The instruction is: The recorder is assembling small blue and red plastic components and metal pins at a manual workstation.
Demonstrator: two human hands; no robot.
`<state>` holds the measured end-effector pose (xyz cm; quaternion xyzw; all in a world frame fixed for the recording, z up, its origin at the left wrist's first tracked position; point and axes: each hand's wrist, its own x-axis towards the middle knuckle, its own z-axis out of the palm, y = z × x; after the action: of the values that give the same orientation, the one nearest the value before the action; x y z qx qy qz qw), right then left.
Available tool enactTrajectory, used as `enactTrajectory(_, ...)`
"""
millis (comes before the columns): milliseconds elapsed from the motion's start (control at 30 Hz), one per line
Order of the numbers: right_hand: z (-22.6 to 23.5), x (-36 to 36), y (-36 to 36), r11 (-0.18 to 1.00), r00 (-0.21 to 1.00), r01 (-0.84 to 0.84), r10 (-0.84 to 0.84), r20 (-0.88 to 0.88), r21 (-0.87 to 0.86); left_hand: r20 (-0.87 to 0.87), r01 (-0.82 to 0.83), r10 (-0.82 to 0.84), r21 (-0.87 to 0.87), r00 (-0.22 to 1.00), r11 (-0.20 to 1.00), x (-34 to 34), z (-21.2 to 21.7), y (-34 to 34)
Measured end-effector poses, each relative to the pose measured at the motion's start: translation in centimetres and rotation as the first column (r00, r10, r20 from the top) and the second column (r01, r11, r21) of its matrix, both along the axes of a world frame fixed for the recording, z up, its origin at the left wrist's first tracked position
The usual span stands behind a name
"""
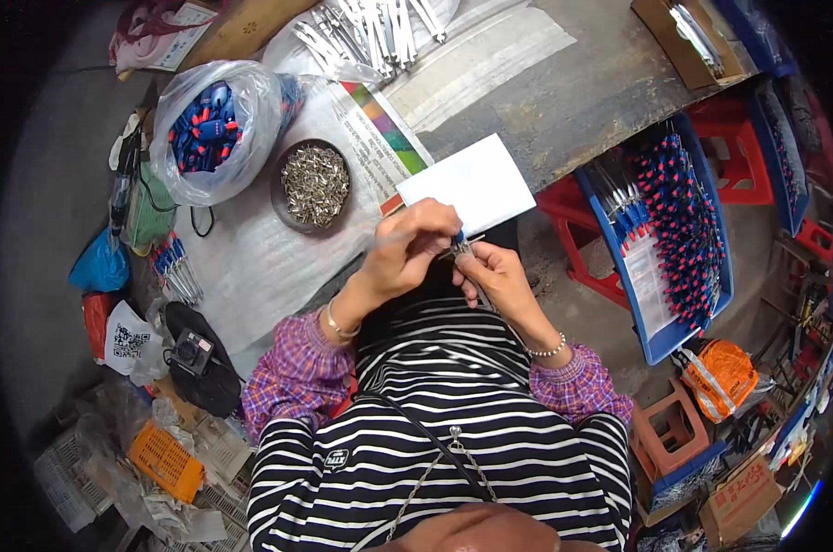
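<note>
Above my lap, my two hands meet in front of the table edge. With the fingertips of my left hand (405, 247) I pinch a small blue part (458, 237), mostly covered by the fingers. My right hand (497, 279) is closed around a slim silver metal piece (462, 248) whose upper end meets the blue part. Whether the two are joined cannot be made out. Just beyond the hands lies a white sheet or pad (476, 184). Left of them, a dark round bowl (281, 210) holds many small metal pins or rivets (315, 184).
A clear plastic bag (255, 115) of blue-and-red handles (205, 129) stands at the left. Silver metal pieces (380, 32) lie at the table's far side. To the right, a blue tray (651, 350) of blue-and-red tools rests on red stools (587, 253). An orange bag (718, 377) sits lower right.
</note>
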<state>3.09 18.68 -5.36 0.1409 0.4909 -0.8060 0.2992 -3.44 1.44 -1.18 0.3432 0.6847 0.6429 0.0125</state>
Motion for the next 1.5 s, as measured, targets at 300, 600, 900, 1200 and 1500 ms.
enactTrajectory(300, 0.0, 0.0, 0.1, 0.999, 0.999, 0.035, -0.035, 0.027, -0.027, 0.212, -0.039, 0.042, -0.021, 0.976, 0.999, -0.4, 0.4, -0.5)
enactTrajectory(600, 4.5, 1.0, -0.7, 0.992, 0.994, -0.039, 0.05, -0.099, 0.117, 0.508, -0.251, 0.231, -0.03, 0.83, 0.967, 1.3, 1.9, -2.2)
enactTrajectory(900, 5.6, 1.4, -4.1, 0.98, 0.973, -0.114, 0.144, -0.182, 0.163, 0.782, -0.294, 0.147, 0.048, 0.606, 0.955, 4.3, 2.6, -4.5)
enactTrajectory(1200, 5.5, 1.7, -6.1, 0.956, 0.902, -0.164, 0.245, -0.355, 0.243, 0.777, -0.52, 0.274, 0.08, 0.567, 0.851, 4.8, 4.0, -12.4)
enactTrajectory(1500, 4.9, 1.7, -5.8, 0.857, 0.83, -0.371, 0.479, -0.287, 0.358, 0.353, -0.846, 0.907, -0.389, 0.228, 0.364, 0.6, 9.7, -34.1)
